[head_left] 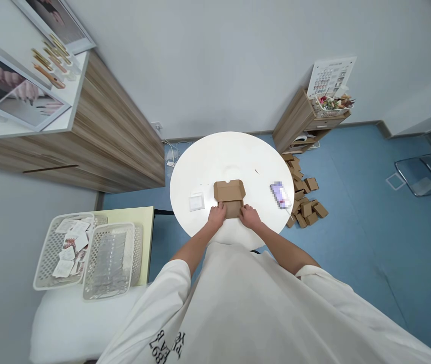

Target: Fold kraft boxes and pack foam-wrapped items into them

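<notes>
A small brown cardboard box [229, 191] lies on the white round table [200, 156], its lid flap raised on the far side and the inside facing up. At its left side wall my left hand [217, 214] is closed, the fingers gripping the edge. My right hand [250, 216] grips the opposite side wall in the same way. Left of the box lies a flat white square packet [196, 201]. A blurred purple phone-like object [280, 195] rests toward the table's right edge.
Several folded brown boxes [306, 208] lie piled on the floor right of the table. At left, a white basket of cards [44, 263] and a basket of clear packets [88, 283] stand together. A wooden cabinet [124, 136] and a metal-framed chair [408, 174] flank the room.
</notes>
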`<state>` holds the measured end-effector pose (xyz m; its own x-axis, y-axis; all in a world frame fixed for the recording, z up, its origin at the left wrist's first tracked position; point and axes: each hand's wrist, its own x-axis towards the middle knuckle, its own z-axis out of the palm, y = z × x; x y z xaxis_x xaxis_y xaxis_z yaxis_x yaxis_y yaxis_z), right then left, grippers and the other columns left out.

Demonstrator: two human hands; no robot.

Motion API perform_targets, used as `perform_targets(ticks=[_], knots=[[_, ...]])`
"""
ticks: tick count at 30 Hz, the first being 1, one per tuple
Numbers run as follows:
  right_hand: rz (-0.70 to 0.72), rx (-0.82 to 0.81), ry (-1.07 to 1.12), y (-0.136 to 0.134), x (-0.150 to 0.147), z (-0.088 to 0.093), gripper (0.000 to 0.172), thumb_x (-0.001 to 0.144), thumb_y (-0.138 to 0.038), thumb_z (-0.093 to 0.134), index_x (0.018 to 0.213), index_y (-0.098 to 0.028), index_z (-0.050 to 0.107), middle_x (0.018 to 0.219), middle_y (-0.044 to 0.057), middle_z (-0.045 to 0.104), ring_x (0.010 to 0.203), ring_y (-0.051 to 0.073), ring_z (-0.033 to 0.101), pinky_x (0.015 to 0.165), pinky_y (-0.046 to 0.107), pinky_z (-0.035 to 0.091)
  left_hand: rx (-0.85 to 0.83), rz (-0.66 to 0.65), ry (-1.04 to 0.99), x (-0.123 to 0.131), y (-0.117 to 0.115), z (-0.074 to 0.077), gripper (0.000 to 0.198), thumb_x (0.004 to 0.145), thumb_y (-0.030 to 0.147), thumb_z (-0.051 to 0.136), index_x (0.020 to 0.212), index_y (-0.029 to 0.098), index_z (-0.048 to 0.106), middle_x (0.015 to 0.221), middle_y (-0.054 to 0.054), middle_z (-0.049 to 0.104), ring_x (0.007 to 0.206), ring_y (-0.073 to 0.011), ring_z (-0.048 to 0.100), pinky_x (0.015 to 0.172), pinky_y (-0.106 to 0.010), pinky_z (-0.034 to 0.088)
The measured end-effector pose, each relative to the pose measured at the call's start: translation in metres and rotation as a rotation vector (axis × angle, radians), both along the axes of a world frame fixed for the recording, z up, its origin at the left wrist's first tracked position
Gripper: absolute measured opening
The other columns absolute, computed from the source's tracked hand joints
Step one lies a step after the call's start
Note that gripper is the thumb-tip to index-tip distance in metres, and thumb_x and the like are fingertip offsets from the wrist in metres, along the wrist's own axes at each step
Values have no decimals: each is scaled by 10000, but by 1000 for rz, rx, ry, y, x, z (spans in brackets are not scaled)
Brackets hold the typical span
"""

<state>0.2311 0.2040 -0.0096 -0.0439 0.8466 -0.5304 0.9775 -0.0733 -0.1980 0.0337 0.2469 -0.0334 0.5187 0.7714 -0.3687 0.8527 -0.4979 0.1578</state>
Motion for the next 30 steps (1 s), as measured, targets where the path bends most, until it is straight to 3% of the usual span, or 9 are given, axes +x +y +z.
perform_targets(ticks=[6, 13, 16, 20, 26, 30], knots=[[154, 28, -108, 2, -6, 0, 450, 968, -428, 480, 1253, -104, 606, 1272, 229, 513, 1187, 359, 433, 1002, 480, 347, -24, 5, -11, 0, 1, 2, 595, 840, 201, 711, 1371, 186, 445, 1577, -227, 298, 1117, -303, 616, 920, -413, 422], [120, 32, -79, -4, -6, -3, 446, 952, -368, 507, 1304, -98, 542, 1344, 222, 463, 1154, 339, 469, 949, 450, 408, 14, -11, -8, 0, 1, 3, 562, 824, 200, 731, 1328, 164, 485, 1552, -225, 340, 1077, -298, 632, 888, -401, 435], [98, 98, -23, -5, -2, -4, 501, 928, -253, 525, 1402, -121, 434, 1524, 201, 311, 1140, 294, 492, 902, 389, 447, 25, -20, -3, 0, 1, 2, 535, 823, 203, 731, 1306, 154, 505, 1558, -234, 329, 1055, -298, 641, 876, -399, 439], [144, 114, 23, 4, 4, -5, 761, 873, -191, 585, 1541, -159, 223, 1635, 175, 128, 1154, 284, 500, 890, 368, 463, 23, -10, -24, -1, 1, 0, 524, 823, 196, 727, 1301, 162, 515, 1562, -231, 324, 1076, -307, 635, 888, -406, 436], [209, 54, 12, 18, 8, -7, 850, 861, -167, 593, 1588, -167, 154, 1609, 183, 233, 1127, 297, 539, 935, 395, 444, -50, 67, -109, -1, -2, 2, 566, 810, 174, 727, 1328, 213, 502, 1588, -187, 296, 1186, -326, 582, 967, -432, 414], [204, 51, -7, 18, 7, -9, 862, 862, -177, 602, 1593, -155, 146, 1617, 190, 226, 1136, 306, 542, 945, 401, 441, -31, 142, -255, -19, -3, 4, 560, 877, 238, 643, 1400, 231, 442, 1577, -151, 333, 1267, -329, 519, 1028, -449, 392]])
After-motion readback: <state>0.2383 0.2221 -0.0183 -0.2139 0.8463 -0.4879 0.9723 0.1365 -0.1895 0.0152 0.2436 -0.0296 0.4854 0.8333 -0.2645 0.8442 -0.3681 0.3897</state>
